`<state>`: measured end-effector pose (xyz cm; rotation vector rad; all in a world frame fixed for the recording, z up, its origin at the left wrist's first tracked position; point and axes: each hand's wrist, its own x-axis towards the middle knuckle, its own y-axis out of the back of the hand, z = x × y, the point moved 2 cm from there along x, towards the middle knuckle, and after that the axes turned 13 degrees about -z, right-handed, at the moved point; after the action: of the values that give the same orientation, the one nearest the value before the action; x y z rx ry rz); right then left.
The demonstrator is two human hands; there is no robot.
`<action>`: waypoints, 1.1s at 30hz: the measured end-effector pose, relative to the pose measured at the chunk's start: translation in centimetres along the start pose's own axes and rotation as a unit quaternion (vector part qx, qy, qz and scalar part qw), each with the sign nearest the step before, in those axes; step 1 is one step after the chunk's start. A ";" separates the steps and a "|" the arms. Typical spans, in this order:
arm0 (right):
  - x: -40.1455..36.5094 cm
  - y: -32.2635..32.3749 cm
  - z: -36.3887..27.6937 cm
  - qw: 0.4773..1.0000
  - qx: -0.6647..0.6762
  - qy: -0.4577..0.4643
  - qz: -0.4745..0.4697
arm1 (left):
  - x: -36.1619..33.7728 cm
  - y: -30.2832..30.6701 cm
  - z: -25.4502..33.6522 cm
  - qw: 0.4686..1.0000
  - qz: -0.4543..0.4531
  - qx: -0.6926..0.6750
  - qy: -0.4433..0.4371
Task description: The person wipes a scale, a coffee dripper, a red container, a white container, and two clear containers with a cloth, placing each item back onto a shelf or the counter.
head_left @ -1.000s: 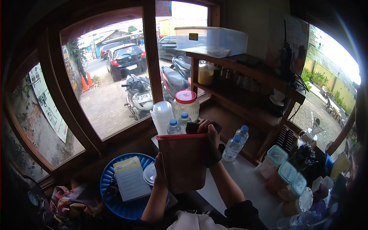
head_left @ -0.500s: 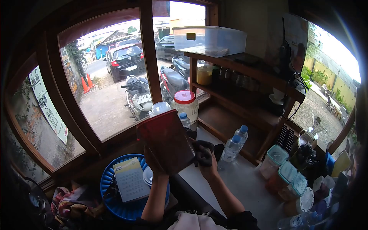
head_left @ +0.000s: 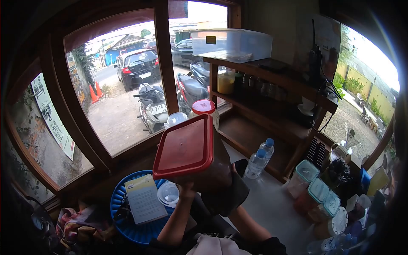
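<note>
A square plastic container with a red lid (head_left: 185,146) and dark, see-through brown sides is held up in front of me, tilted so the lid faces me. My left hand (head_left: 185,190) grips it from below on the left; most of its fingers are hidden behind the container. On the container's lower right side lies a dark cloth (head_left: 227,197), and my right hand (head_left: 234,168) presses it against the wall. Only a little of that hand shows, the rest being covered by cloth and container.
Two capped water bottles (head_left: 256,163) stand on the white counter (head_left: 272,204). At left, a blue basket (head_left: 119,227) holds a booklet (head_left: 145,199) and a white plastic cup (head_left: 168,194). Teal-lidded tubs (head_left: 308,170) line the right side. Behind stands a red-lidded jar (head_left: 204,106) beside a wooden shelf (head_left: 263,100).
The container has been turned and tilted, bringing its red lid into view. My right hand and the dark cloth have moved down to its lower right side.
</note>
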<state>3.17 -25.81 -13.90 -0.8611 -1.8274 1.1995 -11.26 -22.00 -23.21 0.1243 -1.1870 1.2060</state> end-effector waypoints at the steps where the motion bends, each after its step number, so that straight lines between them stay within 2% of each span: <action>1: 0.1 2.8 0.3 0.980 -0.198 0.030 0.015 | -0.1 0.4 -0.3 0.999 0.006 0.049 -0.014; 2: 0.1 7.9 1.3 0.920 -0.387 0.059 0.031 | 0.3 -0.3 0.3 0.990 0.019 0.132 -0.041; 4: -0.6 8.2 1.6 0.906 -0.418 0.016 0.068 | 2.0 -2.0 1.5 0.960 0.042 0.264 -0.078; 5: -1.9 3.4 1.0 0.959 -0.262 -0.056 0.087 | 2.8 -2.4 2.0 0.943 0.055 0.315 -0.090; 6: -2.8 0.8 0.7 0.982 -0.098 -0.126 0.104 | 3.3 -2.3 2.4 0.935 0.066 0.338 -0.088; 9: -1.7 8.5 -1.0 0.992 -0.031 -0.100 -0.068 | 3.1 -2.8 2.9 0.942 0.068 0.320 -0.078; 11: -1.2 2.3 -1.2 0.994 -0.059 -0.095 -0.006 | 2.2 -3.6 2.6 0.949 0.059 0.302 -0.072; 15: -1.5 1.5 -2.1 0.967 -0.195 -0.128 0.107 | 1.9 -5.7 2.8 0.921 0.091 0.372 -0.075; 17: -2.6 -0.9 -3.0 0.915 -0.338 -0.123 0.184 | 3.0 -6.0 2.8 0.896 0.121 0.422 -0.068; 19: -4.0 -2.7 -4.2 0.826 -0.482 -0.114 0.268 | 3.9 -5.7 3.2 0.873 0.143 0.464 -0.046; 22: -4.5 -3.4 -6.6 0.800 -0.572 -0.095 0.155 | 6.9 -7.9 4.8 0.863 0.073 0.499 0.018; 23: -3.9 -1.5 -8.2 0.757 -0.649 -0.058 0.054 | 7.3 -8.0 4.4 0.852 0.073 0.517 0.018; 26: -2.8 -6.0 -9.7 0.527 -0.844 0.097 -0.021 | 9.0 -9.3 2.8 0.816 0.048 0.577 0.002; 28: -1.7 -8.0 -9.1 0.584 -0.800 0.139 0.005 | 10.6 -12.0 2.7 0.780 0.006 0.626 -0.028; 29: -1.2 -8.6 -8.7 0.611 -0.775 0.161 0.018 | 10.7 -12.4 1.7 0.822 -0.002 0.568 -0.034; 32: 1.1 -7.0 -8.8 0.486 -0.871 0.067 0.023 | 10.2 -11.2 -0.7 0.774 -0.011 0.633 -0.026; 33: 1.4 -6.2 -8.5 0.484 -0.871 0.071 0.037 | 10.0 -10.6 -1.5 0.756 -0.015 0.654 -0.025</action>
<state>9.20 -23.13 -5.55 -1.8474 -2.3679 -1.3433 -3.46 -19.06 -11.16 1.2197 -0.1568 1.8100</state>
